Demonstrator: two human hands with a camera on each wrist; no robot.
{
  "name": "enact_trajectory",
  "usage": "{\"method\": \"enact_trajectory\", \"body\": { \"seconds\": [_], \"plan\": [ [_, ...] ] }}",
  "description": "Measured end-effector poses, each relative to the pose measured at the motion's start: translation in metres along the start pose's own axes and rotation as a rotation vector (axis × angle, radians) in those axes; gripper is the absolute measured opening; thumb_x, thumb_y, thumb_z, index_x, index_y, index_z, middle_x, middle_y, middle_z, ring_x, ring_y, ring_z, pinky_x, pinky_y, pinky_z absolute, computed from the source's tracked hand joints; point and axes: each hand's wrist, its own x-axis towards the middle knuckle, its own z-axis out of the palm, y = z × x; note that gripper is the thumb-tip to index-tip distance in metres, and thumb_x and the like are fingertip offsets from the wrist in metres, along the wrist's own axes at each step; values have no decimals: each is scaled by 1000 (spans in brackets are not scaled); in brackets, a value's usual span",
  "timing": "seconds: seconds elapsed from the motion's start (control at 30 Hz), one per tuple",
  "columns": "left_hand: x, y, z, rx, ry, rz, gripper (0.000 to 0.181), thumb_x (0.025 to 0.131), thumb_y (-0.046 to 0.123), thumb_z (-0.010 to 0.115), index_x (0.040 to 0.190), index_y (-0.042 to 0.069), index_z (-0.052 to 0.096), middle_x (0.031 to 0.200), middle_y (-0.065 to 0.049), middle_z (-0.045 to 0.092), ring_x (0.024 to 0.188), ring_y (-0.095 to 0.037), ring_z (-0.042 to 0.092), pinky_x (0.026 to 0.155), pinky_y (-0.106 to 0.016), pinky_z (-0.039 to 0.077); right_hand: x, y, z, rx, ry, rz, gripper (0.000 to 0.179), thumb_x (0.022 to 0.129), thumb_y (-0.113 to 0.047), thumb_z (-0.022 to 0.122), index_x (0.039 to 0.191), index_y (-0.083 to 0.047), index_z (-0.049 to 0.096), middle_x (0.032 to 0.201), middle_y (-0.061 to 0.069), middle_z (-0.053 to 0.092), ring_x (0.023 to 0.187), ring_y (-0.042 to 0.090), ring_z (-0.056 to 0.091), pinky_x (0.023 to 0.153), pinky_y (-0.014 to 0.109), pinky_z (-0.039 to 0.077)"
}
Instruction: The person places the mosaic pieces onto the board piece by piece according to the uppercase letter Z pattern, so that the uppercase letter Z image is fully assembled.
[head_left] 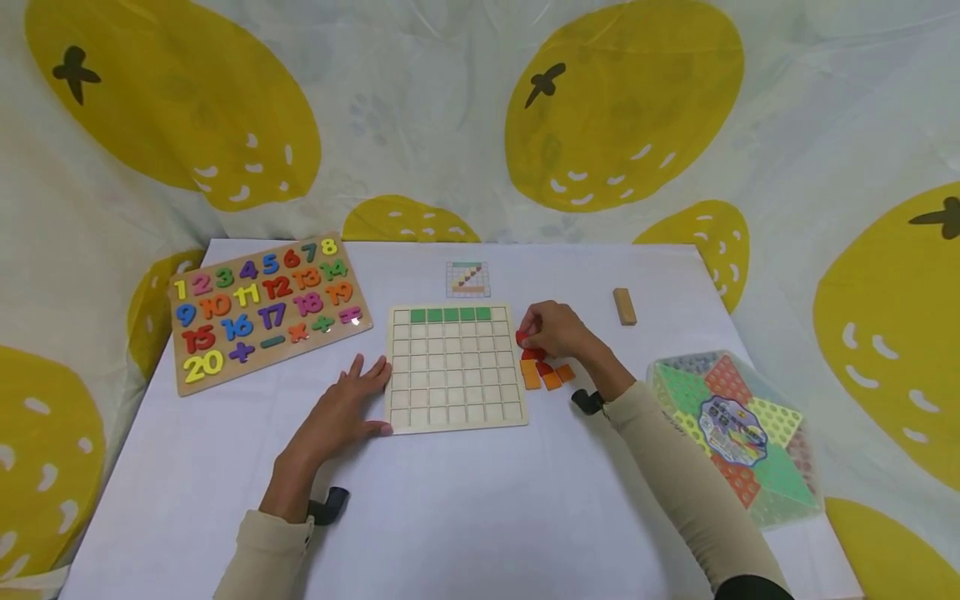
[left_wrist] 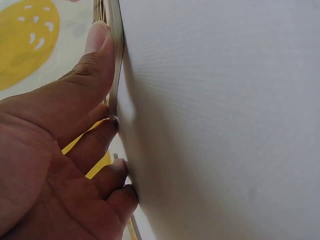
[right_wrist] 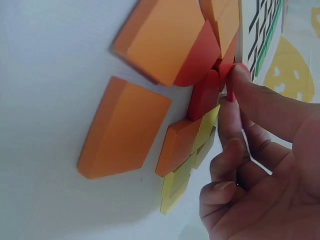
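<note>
A wooden grid board (head_left: 457, 367) lies flat on the table, with a row of green pieces (head_left: 450, 315) in its top row. My left hand (head_left: 341, 412) rests at its left edge, fingers spread; in the left wrist view the thumb and fingertips touch the board's side. Just right of the board, my right hand (head_left: 557, 329) pinches a small red piece (right_wrist: 230, 89) between thumb and fingers. Under and beside that hand lie loose orange pieces (right_wrist: 125, 130), red pieces (right_wrist: 204, 95) and yellow pieces (right_wrist: 176, 185), partly hidden from the head view.
A small printed grid card (head_left: 468, 279) lies behind the board. On the left is a colourful number puzzle (head_left: 270, 342). A wooden block (head_left: 624, 307) stands at the back right, and a clear plastic box (head_left: 787, 467) with a label sits by the right forearm.
</note>
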Motion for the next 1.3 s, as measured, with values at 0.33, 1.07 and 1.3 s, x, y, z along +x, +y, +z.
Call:
{"method": "enact_trajectory", "body": {
  "seconds": [0.33, 1.07, 1.3],
  "plan": [
    [0, 1, 0, -10, -7, -9, 103, 78, 24, 96, 163, 12, 39, 173, -5, 30, 166, -43, 10, 130, -66, 17, 6, -13, 2, 69, 76, -206, 6, 100, -11, 75, 101, -11, 70, 95, 6, 65, 87, 25, 55, 71, 32, 47],
    [0, 1, 0, 11, -3, -22, 105, 76, 25, 96, 164, 14, 39, 174, -5, 30, 166, -43, 11, 130, -66, 19, 40, -49, 29, -8, 92, -353, 20, 96, 7, 67, 98, -11, 75, 94, 3, 73, 88, 20, 64, 84, 33, 53],
    [1, -1, 1, 7, -4, -14, 106, 76, 25, 97, 163, 13, 39, 173, -6, 31, 166, -44, 11, 130, -65, 19, 46, -42, 27, -1, 93, -257, 15, 96, -1, 74, 93, -15, 76, 90, 1, 71, 88, 22, 62, 82, 34, 52]
  ]
}}
